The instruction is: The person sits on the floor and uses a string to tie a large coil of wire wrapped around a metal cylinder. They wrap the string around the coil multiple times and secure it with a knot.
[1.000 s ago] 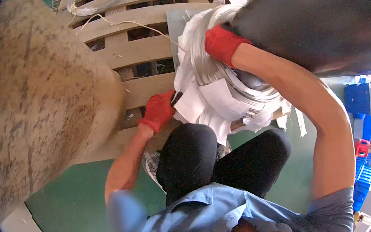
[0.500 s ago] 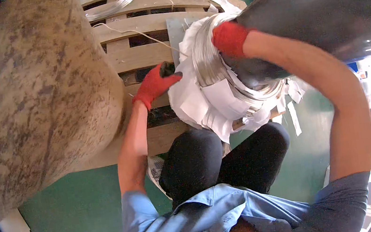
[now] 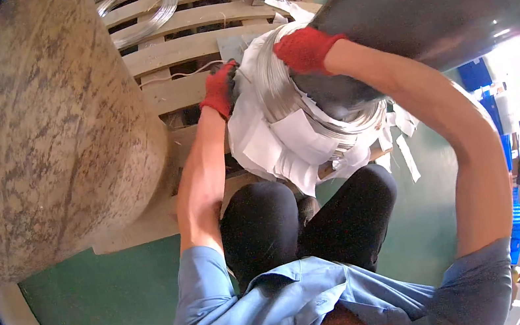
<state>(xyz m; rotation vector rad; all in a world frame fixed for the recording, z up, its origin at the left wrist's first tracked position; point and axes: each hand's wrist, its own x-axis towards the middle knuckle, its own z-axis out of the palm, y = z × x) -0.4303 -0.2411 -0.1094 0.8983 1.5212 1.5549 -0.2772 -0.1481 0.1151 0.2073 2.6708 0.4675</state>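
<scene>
A thick coil of silvery wire (image 3: 272, 79) circles the base of a large dark cylinder, with white paper sheets (image 3: 261, 137) spread under and around it. My right hand (image 3: 305, 50), in a red glove, is closed over the coil's upper part, its fingertips mostly hidden. At the paper's left edge, my left hand (image 3: 221, 90) wears a red glove with dark fingertips. Its fingers are curled around a thin pale cord (image 3: 176, 76) that trails left over the pallet slats; the exact grip is partly hidden.
A wooden slatted pallet (image 3: 184, 93) lies under the coil. On the left rises a big mottled brown cylinder (image 3: 58, 144); the dark cylinder (image 3: 424, 6) fills the upper right. A loose wire coil (image 3: 163, 16) rests at the far left of the pallet. Blue bins (image 3: 499, 112) stand at right.
My left hand has moved up and slightly right, closing from an open pose. The cord lies lower and in a different curve. My right hand stays on the coil.
</scene>
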